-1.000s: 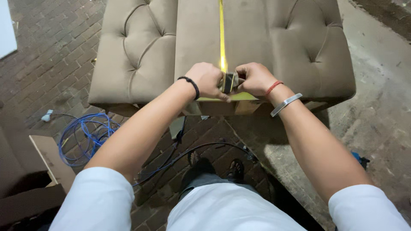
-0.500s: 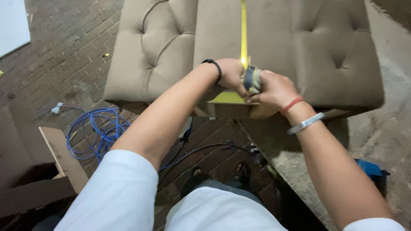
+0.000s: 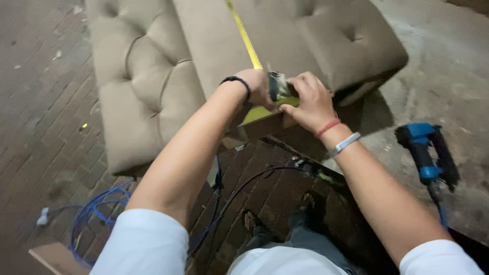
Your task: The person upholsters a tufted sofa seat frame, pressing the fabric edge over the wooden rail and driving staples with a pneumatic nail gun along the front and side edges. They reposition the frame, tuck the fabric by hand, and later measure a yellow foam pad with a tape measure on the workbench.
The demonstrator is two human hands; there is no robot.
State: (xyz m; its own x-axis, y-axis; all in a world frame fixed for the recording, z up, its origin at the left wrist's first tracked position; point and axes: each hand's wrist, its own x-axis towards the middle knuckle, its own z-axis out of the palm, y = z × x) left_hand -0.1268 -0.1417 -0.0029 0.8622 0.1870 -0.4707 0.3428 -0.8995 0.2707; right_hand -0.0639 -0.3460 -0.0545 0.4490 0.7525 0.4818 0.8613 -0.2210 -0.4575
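Observation:
A beige tufted bench [image 3: 147, 76] stands in front of me on the brick floor. A yellow measuring tape blade [image 3: 244, 35] runs along its flat middle strip away from me. Both hands meet at the bench's near edge. My right hand [image 3: 308, 102] grips the dark tape measure case [image 3: 277, 87]. My left hand [image 3: 257, 86], with a black band at the wrist, presses against the case and the blade's near end. A yellow-green patch shows under the hands at the edge.
A blue nail gun [image 3: 425, 153] lies on the concrete at the right. A coil of blue hose [image 3: 97, 209] lies at the lower left, and a black hose [image 3: 244, 188] runs under the bench edge. My feet [image 3: 285, 219] stand below.
The view has swung and tilted, so the bench now sits slanted and the nail gun has come into sight. Both hands stay together on the tape measure at the bench edge.

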